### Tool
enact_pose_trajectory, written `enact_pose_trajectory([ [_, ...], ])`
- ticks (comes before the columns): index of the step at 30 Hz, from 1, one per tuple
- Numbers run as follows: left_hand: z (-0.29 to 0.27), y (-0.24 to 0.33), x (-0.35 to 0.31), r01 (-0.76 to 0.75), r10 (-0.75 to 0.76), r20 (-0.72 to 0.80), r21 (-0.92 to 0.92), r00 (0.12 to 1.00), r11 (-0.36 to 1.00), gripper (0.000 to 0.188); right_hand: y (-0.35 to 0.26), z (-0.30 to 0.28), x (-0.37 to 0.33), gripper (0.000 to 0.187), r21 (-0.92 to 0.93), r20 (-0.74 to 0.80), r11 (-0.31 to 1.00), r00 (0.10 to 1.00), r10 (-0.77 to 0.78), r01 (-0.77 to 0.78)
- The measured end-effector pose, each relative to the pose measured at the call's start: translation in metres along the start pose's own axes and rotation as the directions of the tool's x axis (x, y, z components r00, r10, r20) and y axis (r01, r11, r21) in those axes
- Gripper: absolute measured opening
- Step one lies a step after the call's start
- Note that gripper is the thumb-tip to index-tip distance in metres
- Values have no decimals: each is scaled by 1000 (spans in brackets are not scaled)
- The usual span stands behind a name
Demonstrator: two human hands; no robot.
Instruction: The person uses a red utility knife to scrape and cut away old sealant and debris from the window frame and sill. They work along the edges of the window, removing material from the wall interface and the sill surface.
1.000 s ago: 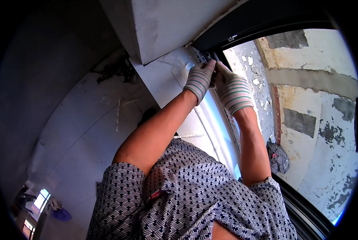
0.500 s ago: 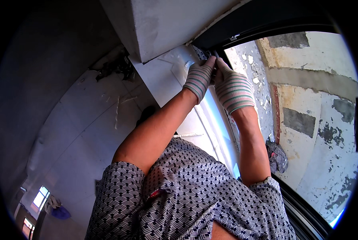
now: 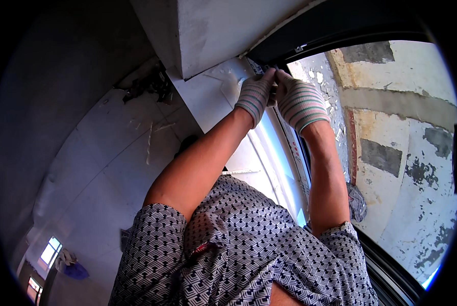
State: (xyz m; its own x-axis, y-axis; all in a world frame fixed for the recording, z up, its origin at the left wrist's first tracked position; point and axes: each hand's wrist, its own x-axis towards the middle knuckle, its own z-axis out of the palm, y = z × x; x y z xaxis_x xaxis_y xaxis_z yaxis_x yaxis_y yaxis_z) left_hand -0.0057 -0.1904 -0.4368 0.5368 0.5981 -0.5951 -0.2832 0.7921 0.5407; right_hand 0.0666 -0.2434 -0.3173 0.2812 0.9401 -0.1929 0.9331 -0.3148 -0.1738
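The pale floor (image 3: 88, 181) bears white strips (image 3: 150, 140) and dark scraps (image 3: 158, 87).

Left hand (image 3: 254, 96) beside right hand (image 3: 304, 104), near window frame (image 3: 389, 269)

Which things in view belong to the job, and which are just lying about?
Job, apparently: left hand, right hand, dark frame by them; anything pinched is hidden.

Lying about: dark debris heap, pale strip on the floor, crumpled grey bundle, purple bundle.

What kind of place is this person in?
Maybe a room being fixed up: dark scraps and pale strips lie about on the floor, and beyond the dark window frame is a patchy, flaking surface.
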Motion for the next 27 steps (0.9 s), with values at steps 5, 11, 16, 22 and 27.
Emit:
enact_pose_trajectory([
  [5, -6, 2, 10, 85, -87, -32, -66, 996, 994, 28, 21, -4, 24, 31, 108, 62, 991, 994, -91, 84],
  [11, -49, 5, -3, -42, 65, -196, 122, 978, 992, 27, 27, 4, 24, 33, 152, 120, 982, 985, -128, 109],
  [16, -66, 18, -3, -175, 244, -226, 285, 943, 942, 22, 14, -1, -12, 31, 57, 89, 998, 996, -28, 22],
  [22, -51, 35, 21, -34, 104, -158, 394, 982, 918, 24, 51, 23, -78, 36, 464, -140, 882, 976, 166, -84],
  [27, -48, 41, 58, 120, -98, -139, 164, 985, 979, 21, 78, 63, -113, 39, 711, -135, 672, 898, 419, -207],
])
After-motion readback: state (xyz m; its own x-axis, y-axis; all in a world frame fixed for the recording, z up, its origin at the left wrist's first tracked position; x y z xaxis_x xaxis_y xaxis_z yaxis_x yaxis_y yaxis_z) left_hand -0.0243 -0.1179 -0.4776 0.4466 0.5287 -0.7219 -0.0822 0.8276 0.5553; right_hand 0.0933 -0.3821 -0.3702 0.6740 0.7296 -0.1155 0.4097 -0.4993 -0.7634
